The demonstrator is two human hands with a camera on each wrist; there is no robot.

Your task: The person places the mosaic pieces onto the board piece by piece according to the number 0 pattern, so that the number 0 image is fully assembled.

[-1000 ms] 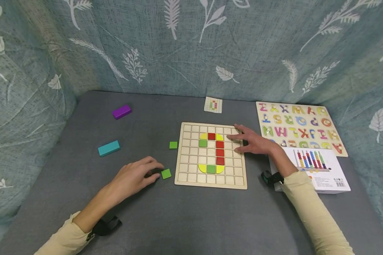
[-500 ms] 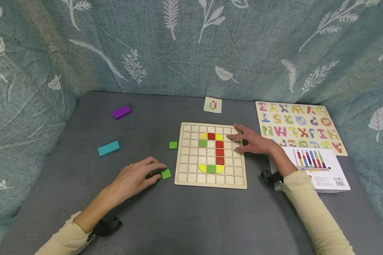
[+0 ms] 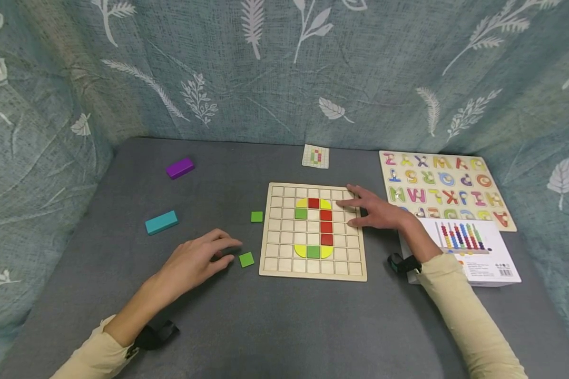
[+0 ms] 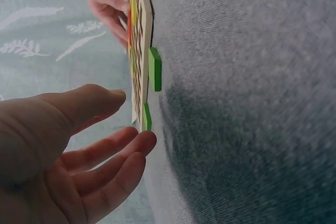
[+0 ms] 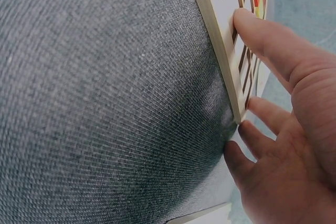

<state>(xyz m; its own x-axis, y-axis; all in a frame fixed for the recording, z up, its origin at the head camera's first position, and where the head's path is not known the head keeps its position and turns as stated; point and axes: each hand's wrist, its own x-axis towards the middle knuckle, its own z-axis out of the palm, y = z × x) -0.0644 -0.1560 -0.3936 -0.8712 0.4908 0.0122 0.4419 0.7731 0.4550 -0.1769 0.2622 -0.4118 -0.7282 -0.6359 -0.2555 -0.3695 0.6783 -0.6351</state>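
In the head view my left hand hovers low over the table, fingers relaxed and holding nothing. Its thumb tip stops just left of a loose green square tile; a second green tile lies beyond, beside the wooden grid board. On the board, red squares, green squares and yellow rounded pieces form a ring with a gap on its left side. My right hand rests at the board's right edge, fingers spread. In the right wrist view its thumb lies on the board's face.
A small pattern card lies behind the board. At left are a purple block and a teal block. At right, a white abacus box overlaps an alphabet puzzle board. A patterned curtain hangs behind the table.
My left hand has drawn back slightly to the left, away from the nearer green tile. The right hand and the board pieces have stayed in place.
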